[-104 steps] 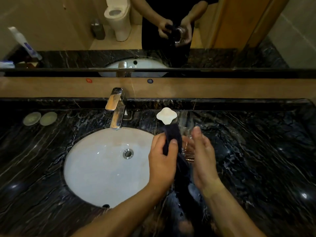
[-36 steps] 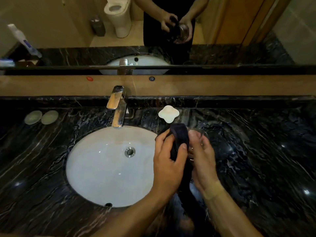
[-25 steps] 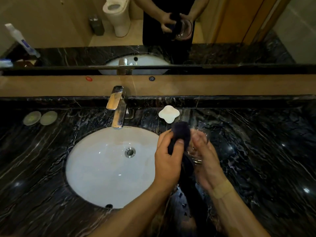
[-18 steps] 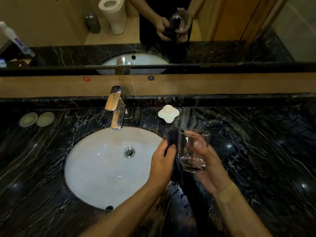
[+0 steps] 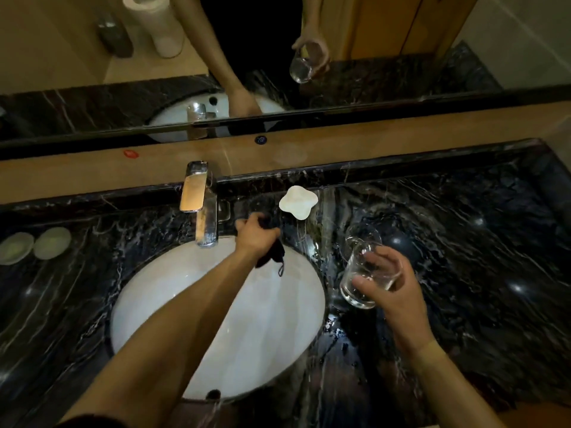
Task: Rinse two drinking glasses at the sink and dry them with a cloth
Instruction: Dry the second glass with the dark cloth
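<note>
My right hand point(image 5: 395, 295) grips a clear drinking glass point(image 5: 352, 274), tilted, above the black marble counter to the right of the sink. A second clear glass point(image 5: 362, 235) stands on the counter just behind it, partly hidden by the held one. My left hand point(image 5: 253, 233) reaches across the basin and holds a dark cloth point(image 5: 272, 256) bunched in its fingers, at the far rim of the sink point(image 5: 272, 329) beside the faucet point(image 5: 197, 202). The cloth's end hangs over the white basin. No water runs from the faucet.
A white lobed soap dish point(image 5: 298, 201) sits on the counter point(image 5: 479, 273) behind the cloth. Two pale round discs point(image 5: 52, 247) lie at the far left. A mirror point(image 5: 401, 41) above the ledge reflects my arms and the held glass.
My hands have parted. The left hand carried the cloth out of the glass and forward toward the faucet. The right hand moved the glass to the right over the counter.
</note>
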The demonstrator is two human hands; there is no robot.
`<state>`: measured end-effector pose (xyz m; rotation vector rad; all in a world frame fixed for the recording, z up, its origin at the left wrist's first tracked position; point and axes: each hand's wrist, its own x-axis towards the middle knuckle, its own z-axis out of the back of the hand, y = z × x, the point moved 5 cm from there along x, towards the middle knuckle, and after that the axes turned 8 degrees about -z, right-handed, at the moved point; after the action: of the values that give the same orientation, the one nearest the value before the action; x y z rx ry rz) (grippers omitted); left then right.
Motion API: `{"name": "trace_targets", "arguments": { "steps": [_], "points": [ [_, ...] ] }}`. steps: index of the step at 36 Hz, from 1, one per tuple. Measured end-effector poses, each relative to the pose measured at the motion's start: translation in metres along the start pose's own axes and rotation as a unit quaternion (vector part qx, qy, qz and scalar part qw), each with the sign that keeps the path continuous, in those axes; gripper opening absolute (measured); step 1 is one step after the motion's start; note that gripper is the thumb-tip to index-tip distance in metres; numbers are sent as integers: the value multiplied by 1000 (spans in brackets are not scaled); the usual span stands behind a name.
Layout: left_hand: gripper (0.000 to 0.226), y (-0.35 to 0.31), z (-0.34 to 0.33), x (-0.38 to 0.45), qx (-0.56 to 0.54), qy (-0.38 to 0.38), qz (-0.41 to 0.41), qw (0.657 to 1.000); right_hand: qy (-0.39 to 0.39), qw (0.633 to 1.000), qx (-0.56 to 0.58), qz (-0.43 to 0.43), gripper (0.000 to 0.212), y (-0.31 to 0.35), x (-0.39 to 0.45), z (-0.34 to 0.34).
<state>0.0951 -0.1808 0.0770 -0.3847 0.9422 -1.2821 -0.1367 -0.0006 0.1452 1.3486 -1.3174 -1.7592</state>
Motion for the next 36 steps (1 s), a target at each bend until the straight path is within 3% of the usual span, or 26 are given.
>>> {"name": "trace_targets", "arguments": {
  "steps": [3, 8, 12, 16, 20, 22, 24, 26, 29, 32, 36],
  "points": [
    [53, -2, 5, 25, 30, -7, -9, 999, -34, 999, -10, 2, 68, -11, -2, 5],
    [63, -3, 10, 56, 31, -60, -120, 990, -91, 996, -23, -10, 72, -33, -6, 19],
    [96, 8, -7, 67, 100, 36, -88, 990, -116, 992, -34, -26, 68, -47, -10, 26],
    [100, 22, -19, 64, 259, 93, -95, 957, -140, 989, -41, -38, 70, -57, -16, 27],
    [89, 16, -8, 52, 262, -10, -110, 959, -156, 986, -26, -49, 73, -67, -19, 31],
    [81, 6, -3, 34, 245, -105, -154, 951, -160, 985, -23, -54, 74, -68, -20, 32],
    [72, -7, -5, 16, 210, -150, -224, 940, -163, 985, -23, -59, 74, -69, -21, 35],
    [65, -18, -21, 0, 174, -95, -301, 933, -165, 984, -21, -62, 74, -69, -21, 39],
    [71, -30, -57, -22, 112, 60, -357, 925, -166, 984, -27, -62, 73, -68, -21, 43],
    [96, -39, -92, -38, 89, 166, -329, 925, -170, 983, -25, -63, 73, -67, -21, 49],
    [112, -51, -123, -42, 35, 180, -267, 946, -169, 983, -27, -70, 73, -66, -22, 62]
  ]
}}
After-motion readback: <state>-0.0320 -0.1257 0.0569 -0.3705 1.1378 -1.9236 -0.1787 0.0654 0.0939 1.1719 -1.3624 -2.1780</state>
